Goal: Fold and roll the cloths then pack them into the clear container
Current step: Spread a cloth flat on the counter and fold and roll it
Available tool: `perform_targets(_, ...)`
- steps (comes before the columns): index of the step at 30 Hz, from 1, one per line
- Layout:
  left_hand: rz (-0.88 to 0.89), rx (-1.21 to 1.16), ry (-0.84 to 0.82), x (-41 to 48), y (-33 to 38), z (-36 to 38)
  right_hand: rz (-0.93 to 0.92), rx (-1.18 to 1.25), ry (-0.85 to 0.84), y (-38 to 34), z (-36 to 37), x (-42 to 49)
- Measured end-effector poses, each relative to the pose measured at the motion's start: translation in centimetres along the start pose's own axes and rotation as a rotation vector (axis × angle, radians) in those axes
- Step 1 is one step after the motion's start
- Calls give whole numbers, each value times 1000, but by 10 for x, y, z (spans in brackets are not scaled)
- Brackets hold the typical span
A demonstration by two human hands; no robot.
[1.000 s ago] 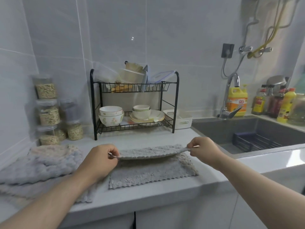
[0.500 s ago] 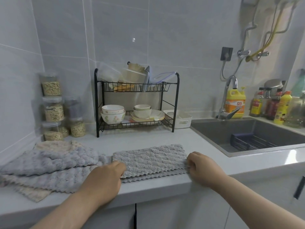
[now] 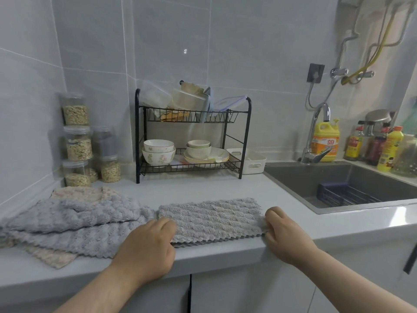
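The grey fluffy microfibre cloth (image 3: 209, 219) lies doubled over into a long strip on the pale grey stone counter (image 3: 203, 186), close to the front edge, with its scalloped edges stacked along the near side. My left hand (image 3: 146, 242) sits on its near left corner with the fingers curled down over the fabric; the tips are hidden, so I cannot tell whether they pinch or only press. My right hand (image 3: 286, 233) is at the right end, fingers bent against the edge and nipping the near corner. I judge the task barely begun: this one cloth has its first fold, and it has yet to be rolled. To the left, touching it, is a rumpled heap of lilac-grey and beige cloths (image 3: 74, 220), none folded as far as I can see. Nothing is packed. Some clear plastic boxes (image 3: 158, 98) sit on the top shelf of the black wire dish rack (image 3: 244, 136) at the back, well apart from my hands; which one is meant I cannot say
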State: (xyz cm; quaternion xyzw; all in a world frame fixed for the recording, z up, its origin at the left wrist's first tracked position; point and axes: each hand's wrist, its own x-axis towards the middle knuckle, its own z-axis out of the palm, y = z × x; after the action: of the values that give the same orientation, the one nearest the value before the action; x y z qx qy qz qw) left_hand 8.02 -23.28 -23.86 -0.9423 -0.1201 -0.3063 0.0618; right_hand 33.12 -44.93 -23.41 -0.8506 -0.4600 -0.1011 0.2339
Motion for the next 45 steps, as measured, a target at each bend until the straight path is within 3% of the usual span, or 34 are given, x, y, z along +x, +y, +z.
perform_targets(4, 22, -108, -23, -2, -2, 0, 24, 45, -79, -4, -7, 1)
perform_targets(9, -142, -339, -28, 28, -10, -5, -2, 77, 47, -30, -16, 20)
perform_targets(14, -246, -174, -498, 63, -3, 11, -204, -93, -251, -92, 13, 60)
perform_targets(17, -271, -104, -627, 59, -4, 24, -219, -194, -397, -98, 32, 75)
perform_targets(25, -248, -53, -684, 59, -8, 28, 73, -119, -468, -35, 15, 80)
perform_targets(28, -257, -41, -685, 59, -9, 29, 297, 36, -288, -24, 8, 84)
perform_targets(30, -258, -41, -683, 60, -9, 30, 415, -14, -230, -24, 0, 91)
perform_targets(34, -248, -67, -699, 62, -7, 26, 661, 237, -405, -40, -16, 111)
perform_targets(37, -224, -60, -704, 70, -4, 14, 709, 361, -491, -36, -19, 120)
perform_targets(39, -194, -86, -617, 81, 0, 6, 755, 448, -513, -27, -18, 120)
perform_targets(41, -176, -133, -560, 97, 6, 4, 751, 507, -483, -21, -19, 116)
perform_targets(45, -178, -188, -645, 125, 24, 13, 677, 651, -328, -9, -33, 106)
